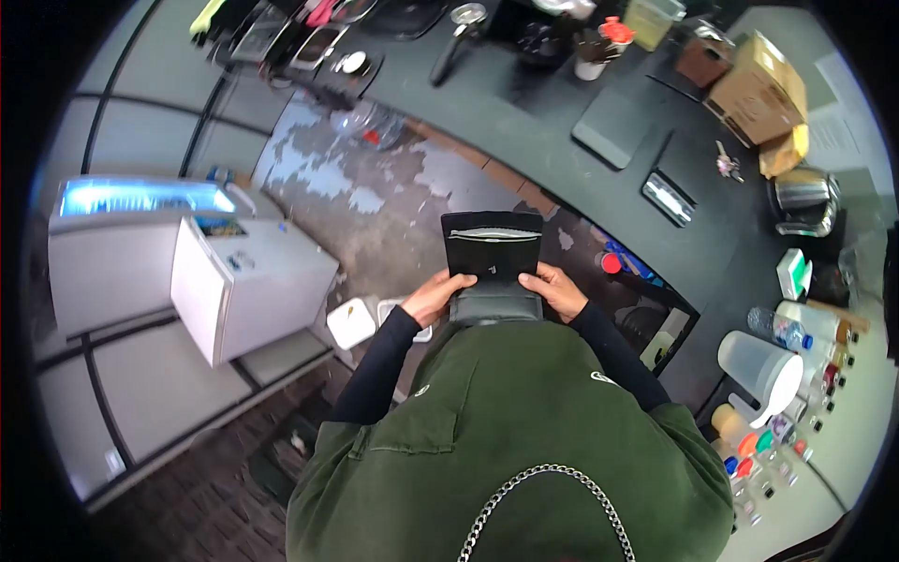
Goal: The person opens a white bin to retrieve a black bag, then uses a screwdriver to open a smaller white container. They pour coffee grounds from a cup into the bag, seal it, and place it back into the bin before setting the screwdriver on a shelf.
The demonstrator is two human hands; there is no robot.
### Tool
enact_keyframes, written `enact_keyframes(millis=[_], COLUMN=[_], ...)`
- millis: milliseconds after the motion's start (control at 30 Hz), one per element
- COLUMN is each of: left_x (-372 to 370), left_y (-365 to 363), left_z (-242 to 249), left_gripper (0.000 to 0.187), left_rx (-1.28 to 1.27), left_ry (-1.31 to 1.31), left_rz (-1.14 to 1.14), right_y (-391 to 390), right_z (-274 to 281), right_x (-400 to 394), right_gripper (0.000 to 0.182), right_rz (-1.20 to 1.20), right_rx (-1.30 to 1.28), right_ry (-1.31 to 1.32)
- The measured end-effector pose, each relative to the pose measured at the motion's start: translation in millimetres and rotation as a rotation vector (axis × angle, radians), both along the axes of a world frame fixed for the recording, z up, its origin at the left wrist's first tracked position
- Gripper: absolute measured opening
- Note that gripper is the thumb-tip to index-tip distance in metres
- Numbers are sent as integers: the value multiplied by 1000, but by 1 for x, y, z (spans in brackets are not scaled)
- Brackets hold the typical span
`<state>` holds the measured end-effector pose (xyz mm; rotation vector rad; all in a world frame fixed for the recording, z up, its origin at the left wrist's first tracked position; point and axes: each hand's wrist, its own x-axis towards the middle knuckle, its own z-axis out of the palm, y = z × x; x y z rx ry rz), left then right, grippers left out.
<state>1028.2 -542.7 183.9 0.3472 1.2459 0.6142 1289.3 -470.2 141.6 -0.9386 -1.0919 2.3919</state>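
Observation:
In front of my chest I hold a black wallet [493,248], folded open with its upper flap standing up. A pale zip line or slot runs across that flap near its top edge. My left hand [438,298] grips the wallet's left side, thumb on the inner face. On the opposite side my right hand [559,288] pinches it the same way, with the thumb near the fold. The other fingers of both hands are partly hidden behind the wallet. Its lower part lies close to my green shirt. I cannot see anything sticking out of the wallet.
A long dark counter [524,122] runs ahead and to my right, bearing a closed laptop [613,128], a phone-like device [669,198], keys [728,164], a kettle [805,201] and a white pitcher [760,370]. White freezers [253,290] stand left; a large water bottle [375,126] lies on the floor.

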Motion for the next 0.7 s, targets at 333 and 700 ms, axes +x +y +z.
enact_keyframes(millis=[333, 700], left_x=[-11, -85], left_y=[-82, -140], left_z=[5, -1], left_gripper=[28, 53], left_rx=[410, 380], left_ry=[248, -71], left_rz=[210, 716], right_y=[3, 6], right_z=[-6, -19], right_x=[-50, -196], right_gripper=[24, 20], right_rz=[359, 629], right_rx=[-2, -55], right_ry=[-4, -177])
